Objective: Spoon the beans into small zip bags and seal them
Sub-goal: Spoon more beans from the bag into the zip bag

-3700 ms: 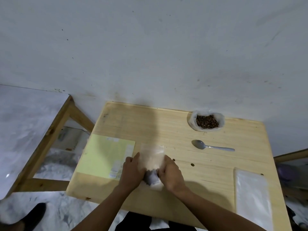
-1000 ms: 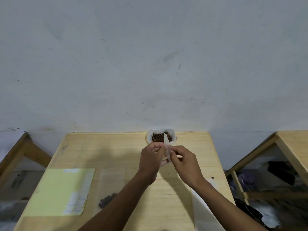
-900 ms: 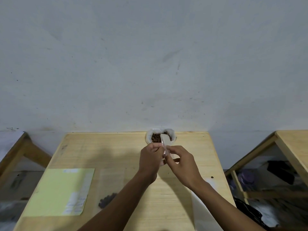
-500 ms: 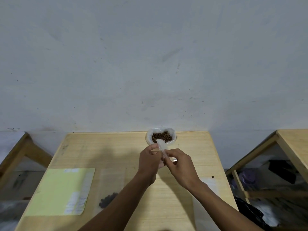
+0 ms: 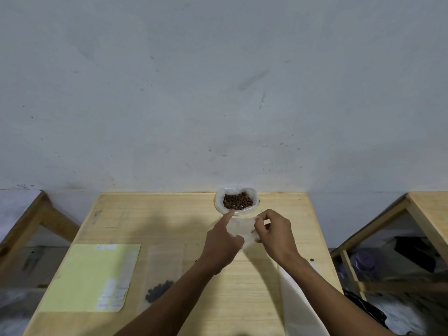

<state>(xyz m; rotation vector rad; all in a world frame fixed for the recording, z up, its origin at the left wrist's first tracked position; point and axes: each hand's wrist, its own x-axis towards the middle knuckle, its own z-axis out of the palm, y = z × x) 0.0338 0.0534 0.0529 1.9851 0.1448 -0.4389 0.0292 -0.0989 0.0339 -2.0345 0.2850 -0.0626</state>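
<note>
A small clear zip bag [image 5: 242, 229] is held above the wooden table [image 5: 169, 221] between both my hands. My left hand [image 5: 224, 241] grips its left side with the forefinger stretched toward the beans. My right hand [image 5: 275, 232] pinches its upper right edge. Just beyond them, at the table's far edge, sits a rolled-down white plastic bag of brown beans [image 5: 237, 201]. A filled zip bag [image 5: 161, 284] with dark beans in its lower end lies flat at the front left of the table. The spoon is not visible.
A pale yellow sheet with white labels [image 5: 92, 277] lies at the front left. A stack of clear bags [image 5: 298, 304] lies at the front right, partly under my right forearm. One loose bean [image 5: 312, 259] lies beside it. Wooden frames stand on both sides; a grey wall is behind.
The filled bag was laid down at the front left. My hands then took up an empty zip bag near the beans; in the last second they spread it from edge-on to wide.
</note>
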